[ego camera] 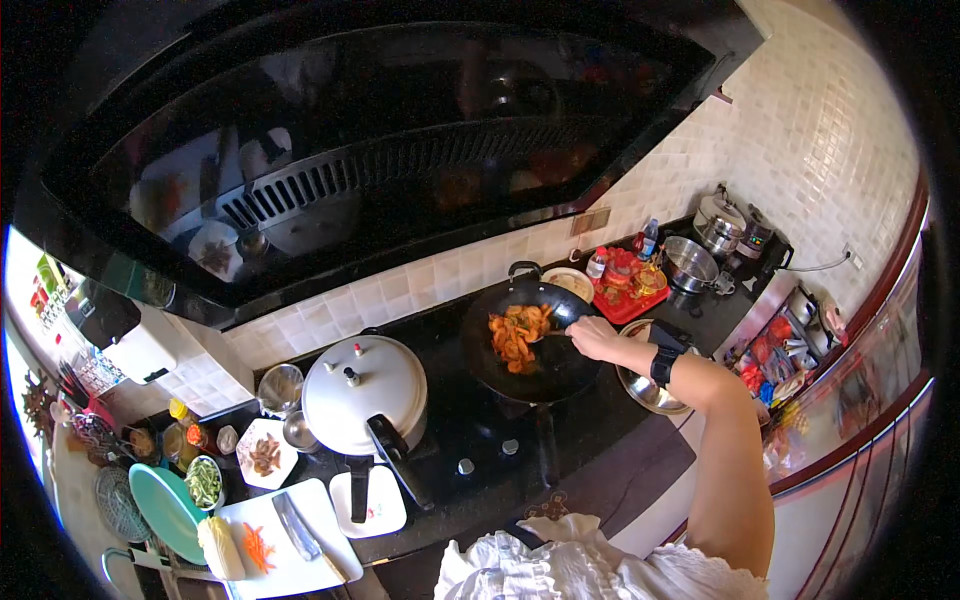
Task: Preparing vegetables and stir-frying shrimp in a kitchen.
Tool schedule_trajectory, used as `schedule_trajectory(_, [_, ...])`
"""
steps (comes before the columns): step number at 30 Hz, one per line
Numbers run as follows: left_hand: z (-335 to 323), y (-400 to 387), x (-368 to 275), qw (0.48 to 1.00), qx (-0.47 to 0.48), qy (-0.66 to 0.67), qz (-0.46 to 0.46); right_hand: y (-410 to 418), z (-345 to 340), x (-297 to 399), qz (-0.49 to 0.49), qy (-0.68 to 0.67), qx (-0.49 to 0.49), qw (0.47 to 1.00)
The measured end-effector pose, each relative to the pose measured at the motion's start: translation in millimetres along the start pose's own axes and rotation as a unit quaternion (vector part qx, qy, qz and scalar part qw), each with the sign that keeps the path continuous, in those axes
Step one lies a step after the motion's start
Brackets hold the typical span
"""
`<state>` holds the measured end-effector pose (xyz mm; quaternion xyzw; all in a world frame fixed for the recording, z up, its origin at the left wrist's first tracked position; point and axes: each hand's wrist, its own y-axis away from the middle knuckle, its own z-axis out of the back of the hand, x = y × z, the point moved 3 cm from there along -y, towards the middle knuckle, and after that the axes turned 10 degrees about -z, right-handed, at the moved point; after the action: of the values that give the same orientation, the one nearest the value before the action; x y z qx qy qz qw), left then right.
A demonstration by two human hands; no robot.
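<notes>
My right hand (592, 337) is closed around a cooking utensil (556, 332) over the right side of a black wok (551, 384). Only a short metal part of the utensil shows, its working end meeting the food. Orange-brown pieces of food (517, 339), possibly prawns, lie heaped in the wok. The wok sits on the black cooktop (480, 435), its long handle (547, 442) pointing towards me. My left hand is out of view. Partly behind my right wrist rests a metal bowl (652, 400).
Left of the wok stands a pressure cooker (337, 390), its handle jutting towards me. A knife (296, 525), carrot strips (257, 551) and napa cabbage (220, 549) lie on a white cutting board (300, 581). A red tray (622, 313) sits behind my hand. The range hood (390, 217) hangs overhead.
</notes>
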<state>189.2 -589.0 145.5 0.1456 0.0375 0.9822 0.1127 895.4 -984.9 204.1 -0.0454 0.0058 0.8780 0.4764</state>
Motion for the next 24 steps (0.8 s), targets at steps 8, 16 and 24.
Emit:
schedule_trajectory(8, [-19, -18, -7, 0.923, -0.181, 0.335, 0.059, 10, 79, 53, 0.064, 0.062, 0.249, 0.964])
schedule_trajectory(16, [-130, -35, -154, 0.73, -0.11, 0.671, -0.07, -9, 25, 64, -0.041, 0.017, 0.195, 0.98])
schedule_trajectory(24, [-59, 26, -304, 0.665, 0.036, 0.663, -0.342, 11, 71, 62, 0.073, -0.008, 0.272, 0.96])
